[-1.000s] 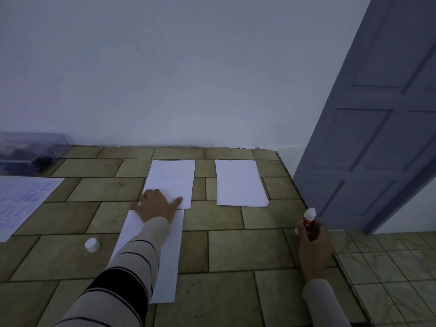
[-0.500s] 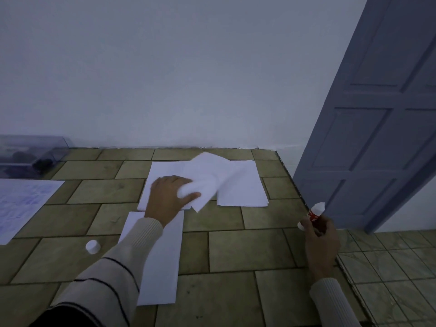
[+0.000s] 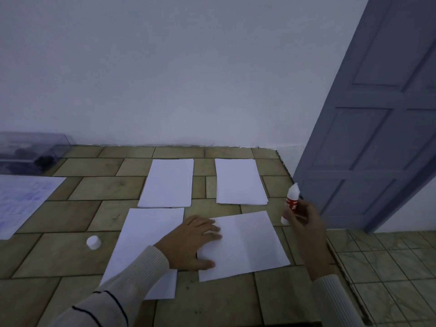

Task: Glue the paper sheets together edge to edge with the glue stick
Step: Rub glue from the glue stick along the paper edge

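Several white paper sheets lie on the tiled floor. One near sheet (image 3: 139,246) lies lengthwise under my left forearm. A second sheet (image 3: 250,244) lies tilted to its right, and my left hand (image 3: 191,241) rests flat on its left edge. Two paper stacks, the left stack (image 3: 168,182) and the right stack (image 3: 238,181), lie farther back near the wall. My right hand (image 3: 304,220) holds the uncapped red and white glue stick (image 3: 291,201) upright above the floor, to the right of the tilted sheet.
The glue stick's white cap (image 3: 93,242) stands on the tiles left of the near sheet. A printed sheet (image 3: 21,201) lies at far left, with a clear plastic box (image 3: 28,152) behind it. A blue-grey door (image 3: 377,128) stands open at right, beside a floor edge (image 3: 330,246).
My left hand carried a sheet from the back stack toward me and laid it down right of the near sheet. My right hand with the glue stick rose slightly.
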